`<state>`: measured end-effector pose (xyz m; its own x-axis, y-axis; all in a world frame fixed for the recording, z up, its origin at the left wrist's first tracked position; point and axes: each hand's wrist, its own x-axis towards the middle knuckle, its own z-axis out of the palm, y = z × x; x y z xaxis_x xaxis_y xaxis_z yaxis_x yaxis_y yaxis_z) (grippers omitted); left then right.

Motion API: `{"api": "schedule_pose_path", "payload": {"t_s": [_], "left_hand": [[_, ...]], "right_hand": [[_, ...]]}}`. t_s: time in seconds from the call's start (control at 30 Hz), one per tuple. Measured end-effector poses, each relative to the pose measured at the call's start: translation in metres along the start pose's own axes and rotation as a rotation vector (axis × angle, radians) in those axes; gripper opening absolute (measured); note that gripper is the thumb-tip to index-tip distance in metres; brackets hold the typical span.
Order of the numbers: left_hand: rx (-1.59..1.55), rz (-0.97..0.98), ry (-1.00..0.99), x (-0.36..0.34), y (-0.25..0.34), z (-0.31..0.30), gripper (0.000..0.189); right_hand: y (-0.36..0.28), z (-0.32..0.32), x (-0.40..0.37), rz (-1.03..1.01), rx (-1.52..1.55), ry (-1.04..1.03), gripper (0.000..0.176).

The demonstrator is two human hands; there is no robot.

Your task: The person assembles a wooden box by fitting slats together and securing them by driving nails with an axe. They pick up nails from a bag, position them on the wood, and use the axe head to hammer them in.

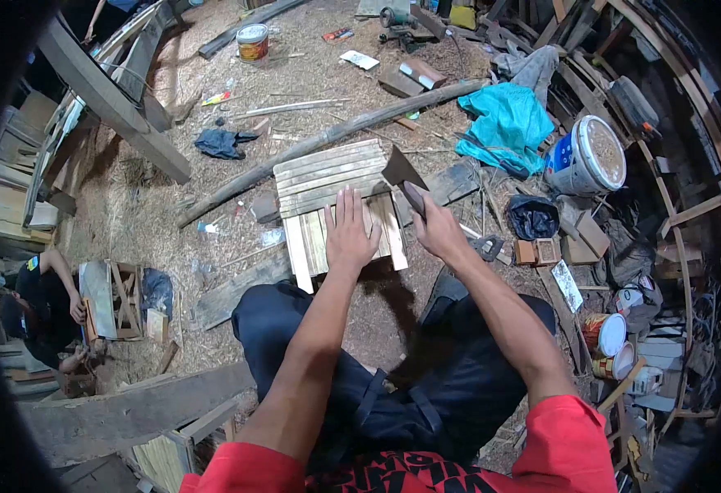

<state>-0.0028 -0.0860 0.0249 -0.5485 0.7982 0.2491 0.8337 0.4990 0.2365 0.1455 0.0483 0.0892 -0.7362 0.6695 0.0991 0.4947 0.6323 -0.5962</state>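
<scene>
Slatted panel (328, 177) lies flat on the sawdust floor, just ahead of the knees. I see the left hand (351, 234) palm down on its near slats, fingers spread and pressing. Right hand (436, 230) is closed tight around the handle of a cleaver (399, 171), blade raised over the panel's right edge. Long pole (328, 144) runs behind the panel. Teal cloth (504, 123) and white bucket (591, 156) to the right. Another person (44, 300) crouches far left.

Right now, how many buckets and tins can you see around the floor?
4. A labelled tin at the top, a white bucket on the right beside the teal cloth, and a red tin with a second tin below it at lower right. More may be hidden.
</scene>
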Motion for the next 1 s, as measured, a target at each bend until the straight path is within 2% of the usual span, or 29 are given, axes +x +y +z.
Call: {"api": "schedule_pose_path", "payload": {"t_s": [0.07,0.13,0.2,0.23,0.33,0.5,0.6,0.63,0.73,0.87,0.9,1.0], "left_hand": [[0.007,-0.006,-0.025,-0.003,0.001,0.0,0.081],[-0.008,-0.012,-0.018,-0.004,0.002,0.002,0.08],[-0.034,-0.01,0.0,-0.002,0.0,0.003,0.079],[-0.011,-0.003,0.014,-0.002,-0.001,0.005,0.078],[0.012,-0.006,-0.026,-0.002,0.002,0.0,0.08],[-0.04,-0.006,0.003,-0.002,0.002,0.005,0.079],[-0.006,0.026,0.004,-0.004,0.002,0.001,0.079],[-0.005,0.03,0.013,-0.003,0.001,0.003,0.08],[-0.056,-0.002,-0.012,-0.002,0.003,0.002,0.08],[0.001,0.001,-0.032,-0.003,0.004,0.001,0.081],[-0.029,0.004,0.004,-0.002,0.002,0.005,0.081],[-0.035,0.013,0.015,-0.002,0.003,0.003,0.081]], "right_hand": [[-0.007,-0.003,0.0,-0.006,0.068,0.078,0.032],[-0.008,-0.001,-0.003,-0.051,0.103,0.103,0.047],[-0.009,-0.003,-0.01,-0.067,0.135,0.048,0.046],[0.001,0.011,-0.007,-0.16,0.067,0.109,0.034],[0.006,0.009,-0.005,0.023,0.018,-0.045,0.039],[-0.011,-0.004,-0.009,-0.104,0.161,0.112,0.04],[0.009,0.012,-0.007,-0.057,0.063,0.025,0.036],[0.007,0.009,-0.006,0.024,-0.019,-0.053,0.037],[0.0,-0.005,0.0,0.085,0.036,-0.002,0.037],[-0.016,-0.014,-0.007,-0.101,0.171,0.183,0.033],[-0.004,-0.003,-0.007,-0.121,0.139,0.183,0.029],[0.008,0.008,-0.006,0.008,-0.043,-0.041,0.028]]}}
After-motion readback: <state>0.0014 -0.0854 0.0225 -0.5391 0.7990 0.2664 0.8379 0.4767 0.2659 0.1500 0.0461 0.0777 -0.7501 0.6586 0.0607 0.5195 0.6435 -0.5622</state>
